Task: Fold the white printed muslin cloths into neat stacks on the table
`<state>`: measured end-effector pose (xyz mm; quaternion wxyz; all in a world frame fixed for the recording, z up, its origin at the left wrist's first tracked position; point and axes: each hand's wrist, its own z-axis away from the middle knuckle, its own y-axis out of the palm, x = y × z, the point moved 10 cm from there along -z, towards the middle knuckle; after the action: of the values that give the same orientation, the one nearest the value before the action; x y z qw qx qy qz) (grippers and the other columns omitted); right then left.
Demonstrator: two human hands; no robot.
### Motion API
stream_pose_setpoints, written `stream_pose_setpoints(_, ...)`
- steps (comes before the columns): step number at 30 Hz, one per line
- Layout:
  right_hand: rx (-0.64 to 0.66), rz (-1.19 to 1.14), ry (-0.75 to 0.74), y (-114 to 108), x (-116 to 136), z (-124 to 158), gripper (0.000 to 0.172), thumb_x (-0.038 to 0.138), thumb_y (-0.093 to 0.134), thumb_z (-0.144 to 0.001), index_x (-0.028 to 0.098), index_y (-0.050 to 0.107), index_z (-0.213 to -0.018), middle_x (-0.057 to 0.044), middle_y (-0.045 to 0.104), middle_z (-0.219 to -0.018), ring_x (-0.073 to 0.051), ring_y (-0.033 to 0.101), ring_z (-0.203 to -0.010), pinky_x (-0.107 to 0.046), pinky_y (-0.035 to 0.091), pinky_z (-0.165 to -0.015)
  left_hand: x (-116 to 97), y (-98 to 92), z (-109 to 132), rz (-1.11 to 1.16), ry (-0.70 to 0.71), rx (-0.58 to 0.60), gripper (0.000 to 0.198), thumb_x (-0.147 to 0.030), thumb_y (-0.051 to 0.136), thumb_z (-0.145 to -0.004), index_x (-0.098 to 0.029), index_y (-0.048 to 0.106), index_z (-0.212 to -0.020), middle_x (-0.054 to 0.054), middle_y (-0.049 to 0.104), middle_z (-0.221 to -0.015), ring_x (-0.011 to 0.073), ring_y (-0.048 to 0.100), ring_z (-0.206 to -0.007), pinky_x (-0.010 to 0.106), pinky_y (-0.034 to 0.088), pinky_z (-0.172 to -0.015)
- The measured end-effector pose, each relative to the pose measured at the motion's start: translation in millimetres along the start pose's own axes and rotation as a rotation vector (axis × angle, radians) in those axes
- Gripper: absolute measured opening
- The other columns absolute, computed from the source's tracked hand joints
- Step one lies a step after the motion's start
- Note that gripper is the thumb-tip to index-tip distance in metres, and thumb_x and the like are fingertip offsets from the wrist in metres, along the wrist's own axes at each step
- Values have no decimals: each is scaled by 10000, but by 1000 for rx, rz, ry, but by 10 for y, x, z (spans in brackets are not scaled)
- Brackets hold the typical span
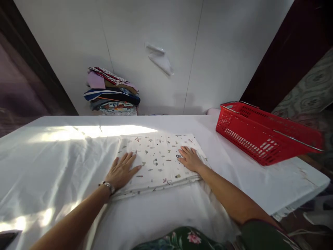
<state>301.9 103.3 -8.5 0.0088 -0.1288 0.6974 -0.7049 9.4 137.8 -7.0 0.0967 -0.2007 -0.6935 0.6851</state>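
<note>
A white cloth (161,163) with small printed figures lies folded into a flat rectangle in front of me. My left hand (122,171) rests flat on its left edge, fingers spread, a metal bracelet round the wrist. Near the cloth's right side, my right hand (190,159) lies palm down with its fingers apart. Neither hand grips anything. Layered edges of the fabric show along the side closest to me.
A red plastic basket (249,135) with metal handles stands at the right on the white-covered table (234,187). Behind the table's far edge is a stack of folded clothes (113,93). A dark object (9,238) sits at the lower left corner.
</note>
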Motion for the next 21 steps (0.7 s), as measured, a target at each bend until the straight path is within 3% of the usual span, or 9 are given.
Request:
stream_pose_setpoints(3, 0, -26, 20, -103, 54, 63, 546, 524, 265, -901, 225, 369, -1346, -85, 250, -1458, -245, 153, -1349, -482, 122, -1057, 25, -59, 46, 12, -38, 13, 665, -557, 281, -844, -175, 300, -1388, 85, 236, -1462, 264, 158, -1354, 494, 148, -1081)
stream_pose_setpoints(7, -76, -34, -41, -151, 278, 356, 568, 536, 265, -900, 225, 331, -1370, -78, 206, -1473, -244, 111, -1359, -481, 68, -1071, -112, -216, 354, -7, 45, -145, 612, -531, 314, -849, -208, 344, -1368, 60, 264, -1457, 252, 155, -1355, 482, 132, -1093)
stream_pose_setpoints(10, -58, -56, -55, -24, 374, 500, 556, 531, 282, -898, 227, 355, -1358, -68, 220, -1470, -240, 131, -1356, -477, 92, -1073, -182, -102, 536, -23, 62, -142, 589, -530, 338, -838, -231, 384, -1343, 43, 322, -1434, 239, 207, -1343, 456, 145, -1098)
stream_pose_setpoints(13, -47, -166, -27, 7, 312, 499, 516, 505, 341, -889, 238, 406, -1326, -63, 254, -1458, -241, 152, -1352, -490, 105, -1074, -158, -35, 585, -22, 25, -113, 585, -521, 331, -840, -207, 406, -1327, 53, 310, -1439, 240, 211, -1343, 461, 151, -1096)
stream_pose_setpoints(15, -154, -346, 72, -135, 80, 512, 448, 455, 428, -866, 242, 495, -1254, -47, 326, -1427, -225, 207, -1338, -445, 137, -1087, -100, -109, 630, -7, 6, -149, 562, -489, 312, -856, -174, 426, -1308, 74, 309, -1438, 248, 209, -1343, 477, 158, -1092)
stream_pose_setpoints(18, -381, -592, 353, -369, -545, 737, 357, 370, 452, -856, 208, 579, -1147, -41, 461, -1334, -198, 355, -1262, -347, 265, -1058, 34, -324, 779, 47, -16, -269, 511, -452, 315, -863, -166, 452, -1264, 97, 382, -1396, 262, 288, -1311, 481, 254, -1057)
stream_pose_setpoints(21, -426, -664, 566, -418, -1052, 1059, 382, 326, 375, -875, 152, 543, -1171, -86, 569, -1194, -200, 513, -1104, -339, 430, -914, 104, -465, 924, 104, -3, -347, 475, -484, 381, -824, -222, 477, -1209, 72, 479, -1314, 257, 424, -1217, 439, 359, -1001)
